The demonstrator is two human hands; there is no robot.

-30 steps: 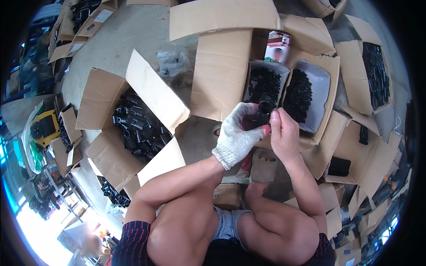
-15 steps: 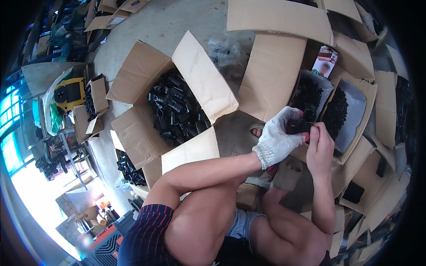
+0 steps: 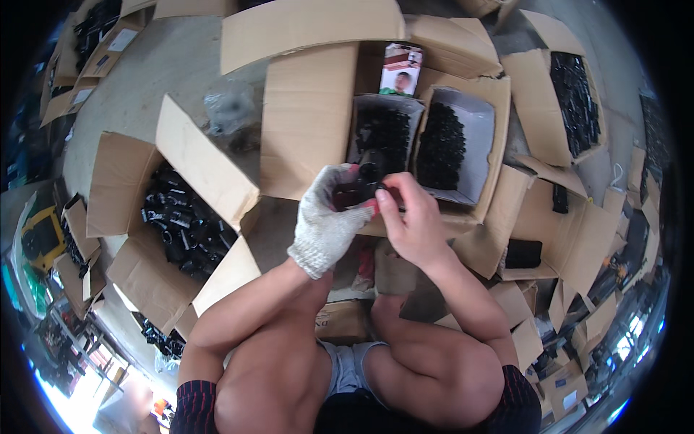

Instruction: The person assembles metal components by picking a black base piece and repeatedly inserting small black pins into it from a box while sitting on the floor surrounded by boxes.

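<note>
My left hand (image 3: 322,220), in a whitish knit glove with reddish fingertips, is closed around a dark tubular part (image 3: 369,172) with a round opening at its end. My bare right hand (image 3: 418,224) pinches thumb and forefinger together at the part's right side. Whatever small piece may sit between those fingertips is too small to make out. Both hands are over the near edge of a cardboard box (image 3: 499,130). Inside it, two grey trays hold small black pieces: the left tray (image 3: 414,110) lies just beyond my hands, the right tray (image 3: 473,148) beside it.
An open carton (image 3: 123,184) at left holds many black tubular parts (image 3: 177,217). A picture card (image 3: 401,70) stands behind the trays. At right are a carton of long black pieces (image 3: 575,101) and another with a black block (image 3: 523,253). A clear plastic bag (image 3: 230,108) lies on the floor.
The view has swung to the right, so the boxes and hands appear further left. Both hands still hold together at the dark part; the grip looks much the same.
</note>
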